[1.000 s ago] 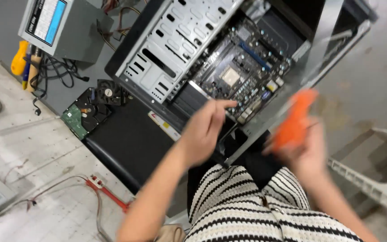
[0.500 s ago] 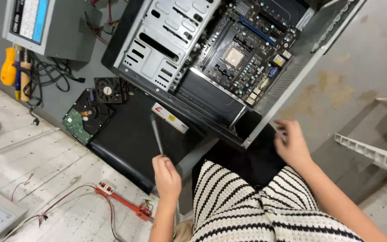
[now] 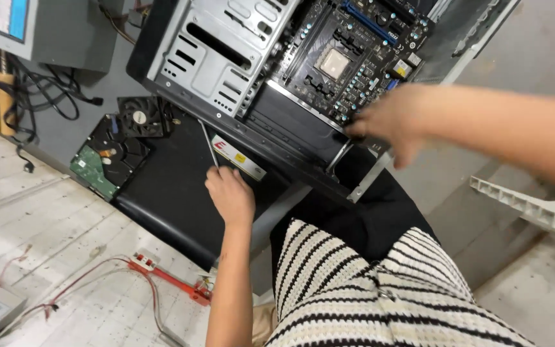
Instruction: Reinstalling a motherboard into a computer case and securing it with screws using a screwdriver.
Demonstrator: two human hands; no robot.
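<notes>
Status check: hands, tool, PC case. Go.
Left hand gripping a thin metal rod over the black panel. Right hand reaching the open case's lower edge by the motherboard. Fan and hard drive loose alongside.

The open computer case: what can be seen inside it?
Inside the computer case sit a motherboard and metal drive bays. The right hand covers the board's lower edge.

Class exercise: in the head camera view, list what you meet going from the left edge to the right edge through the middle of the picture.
Bare hard drive → black cooling fan → left hand holding a thin metal rod → open computer case → motherboard → right hand at the case's lower edge.
</notes>
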